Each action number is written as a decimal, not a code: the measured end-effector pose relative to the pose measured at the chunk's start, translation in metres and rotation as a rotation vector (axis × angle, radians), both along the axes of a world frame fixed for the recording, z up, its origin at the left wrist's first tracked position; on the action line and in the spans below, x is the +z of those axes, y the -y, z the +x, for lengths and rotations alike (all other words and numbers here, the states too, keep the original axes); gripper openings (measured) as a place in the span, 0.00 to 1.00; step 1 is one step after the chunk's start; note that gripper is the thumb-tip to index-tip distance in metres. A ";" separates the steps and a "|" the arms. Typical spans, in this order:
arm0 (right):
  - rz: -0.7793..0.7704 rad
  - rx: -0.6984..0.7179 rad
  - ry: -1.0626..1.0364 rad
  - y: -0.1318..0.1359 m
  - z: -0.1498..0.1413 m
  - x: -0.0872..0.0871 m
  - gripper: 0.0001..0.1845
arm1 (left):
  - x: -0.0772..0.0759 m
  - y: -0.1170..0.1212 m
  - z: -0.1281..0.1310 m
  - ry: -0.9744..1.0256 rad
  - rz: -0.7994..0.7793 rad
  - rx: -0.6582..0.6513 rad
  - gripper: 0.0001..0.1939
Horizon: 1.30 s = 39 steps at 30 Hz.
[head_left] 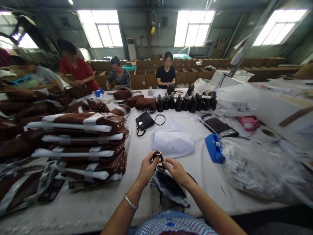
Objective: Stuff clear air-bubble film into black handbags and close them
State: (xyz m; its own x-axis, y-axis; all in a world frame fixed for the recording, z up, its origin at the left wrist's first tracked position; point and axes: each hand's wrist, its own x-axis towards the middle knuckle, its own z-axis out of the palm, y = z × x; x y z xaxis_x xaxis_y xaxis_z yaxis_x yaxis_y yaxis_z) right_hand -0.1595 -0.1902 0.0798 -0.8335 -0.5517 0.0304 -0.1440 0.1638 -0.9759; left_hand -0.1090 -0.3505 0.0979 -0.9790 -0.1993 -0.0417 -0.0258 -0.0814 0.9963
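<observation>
Both of my hands are up over the near side of the white table, closed on a black strap [161, 158] that has a gold-coloured buckle [157, 152]. My left hand [148, 168] grips the strap just below the buckle. The fingers of my right hand [176, 170] pinch its other side. Below them lies a black handbag [171, 187], its mouth open and a grey lining showing. Whether the strap joins this bag is hidden by my hands. Just beyond my hands is a folded white sheet [173, 143]. Farther off rests a small black bag [145, 121] with a round clasp.
Wrapped brown bags [83, 147] are stacked at my left. A blue tape dispenser [213, 148] and a heap of clear plastic bags [259, 169] are at my right. Small black bags [186, 103] stand in a row farther back. Several people sit or stand across the table.
</observation>
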 end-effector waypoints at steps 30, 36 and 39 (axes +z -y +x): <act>0.221 0.021 0.097 -0.034 -0.002 0.044 0.24 | 0.002 -0.024 0.001 -0.070 -0.146 -0.160 0.18; -0.003 0.064 0.344 -0.025 -0.008 0.041 0.26 | 0.000 -0.020 0.003 -0.052 -0.396 -0.248 0.17; -0.054 0.035 0.410 -0.048 -0.006 0.040 0.24 | 0.002 -0.005 0.005 -0.044 -0.404 -0.281 0.15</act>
State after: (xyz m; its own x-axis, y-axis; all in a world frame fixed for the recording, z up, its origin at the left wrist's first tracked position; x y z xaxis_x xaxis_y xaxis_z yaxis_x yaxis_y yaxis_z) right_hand -0.1659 -0.1424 0.1193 -0.7634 -0.5865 -0.2708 0.2540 0.1129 -0.9606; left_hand -0.1038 -0.3454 0.0997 -0.9964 0.0805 0.0273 0.0515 0.3159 0.9474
